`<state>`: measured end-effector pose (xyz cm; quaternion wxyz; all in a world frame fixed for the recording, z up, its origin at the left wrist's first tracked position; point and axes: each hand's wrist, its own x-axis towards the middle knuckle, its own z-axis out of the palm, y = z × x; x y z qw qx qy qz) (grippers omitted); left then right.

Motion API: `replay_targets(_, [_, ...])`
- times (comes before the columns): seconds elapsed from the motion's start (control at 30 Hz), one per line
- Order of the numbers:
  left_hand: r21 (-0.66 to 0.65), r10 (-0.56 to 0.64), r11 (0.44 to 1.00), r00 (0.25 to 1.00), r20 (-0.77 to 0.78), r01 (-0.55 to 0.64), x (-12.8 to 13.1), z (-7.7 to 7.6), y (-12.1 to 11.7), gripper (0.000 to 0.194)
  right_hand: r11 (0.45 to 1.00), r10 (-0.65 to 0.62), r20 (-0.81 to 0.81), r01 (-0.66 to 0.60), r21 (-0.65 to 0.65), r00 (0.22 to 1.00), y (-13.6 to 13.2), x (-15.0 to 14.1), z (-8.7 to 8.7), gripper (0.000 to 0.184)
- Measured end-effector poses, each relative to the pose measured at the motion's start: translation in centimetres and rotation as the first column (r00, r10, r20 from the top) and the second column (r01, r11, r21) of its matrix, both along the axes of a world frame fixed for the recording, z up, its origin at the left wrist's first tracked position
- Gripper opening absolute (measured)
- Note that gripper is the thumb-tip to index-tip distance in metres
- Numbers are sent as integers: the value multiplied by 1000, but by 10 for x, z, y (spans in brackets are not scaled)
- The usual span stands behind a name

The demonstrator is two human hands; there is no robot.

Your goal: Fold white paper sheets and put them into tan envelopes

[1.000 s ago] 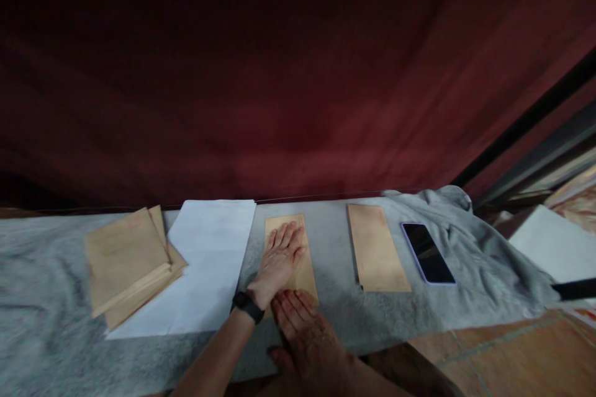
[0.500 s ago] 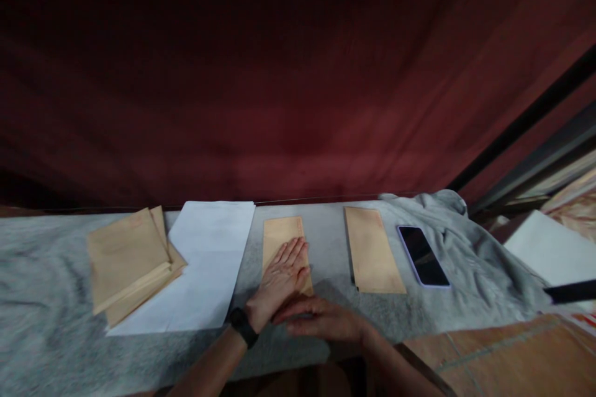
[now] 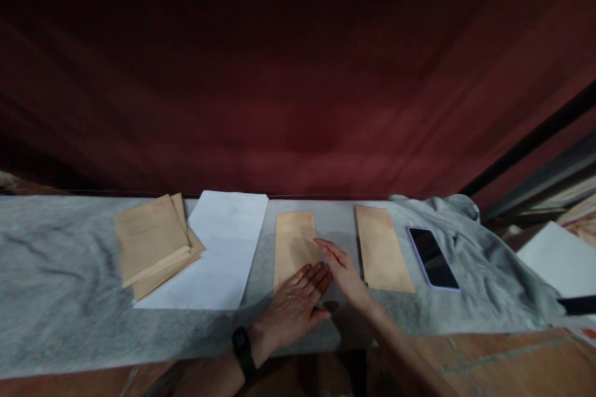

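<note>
A brown envelope (image 3: 294, 242) lies lengthwise on the grey cloth (image 3: 56, 285) in front of me. My left hand (image 3: 295, 307), with a black watch on the wrist, lies flat on the envelope's near end, fingers stretched out. My right hand (image 3: 342, 270) rests at the envelope's right edge, fingers extended and touching it. Neither hand grips anything. A second brown envelope (image 3: 382, 248) lies just right of my right hand.
A stack of brown envelopes (image 3: 153, 242) sits at the left, partly over white paper sheets (image 3: 223, 248). A dark phone (image 3: 433, 257) lies on bunched grey cloth at the right. A dark red curtain (image 3: 298, 74) hangs behind. White paper (image 3: 559, 257) lies far right.
My left hand has slid down from the envelope's middle to its near end. My right hand has moved from below the envelope up to its right edge. The view has shifted a little.
</note>
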<state>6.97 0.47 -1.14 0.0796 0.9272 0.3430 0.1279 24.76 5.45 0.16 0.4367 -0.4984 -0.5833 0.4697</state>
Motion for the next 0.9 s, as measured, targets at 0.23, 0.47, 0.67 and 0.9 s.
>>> replay_targets(0.23, [-362, -108, 923, 991, 76, 129, -8, 32, -12, 70, 911, 38, 637, -288, 295, 770, -5, -15, -21, 44])
replay_targets(0.47, [-601, -86, 760, 954, 286, 248, -20, 49, -1, 50, 846, -68, 862, -429, 317, 502, -6, -10, -30, 53])
replay_targets(0.67, [-648, -155, 676, 928, 340, 350, -31, 40, 5, 48, 843, -134, 868, -406, 354, 478, -3, -9, -34, 55])
replay_targets(0.9, [-487, 155, 873, 944, 291, 6, -22, 39, 8, 36, 864, -72, 847, -392, 317, 526, -1, -7, -33, 55])
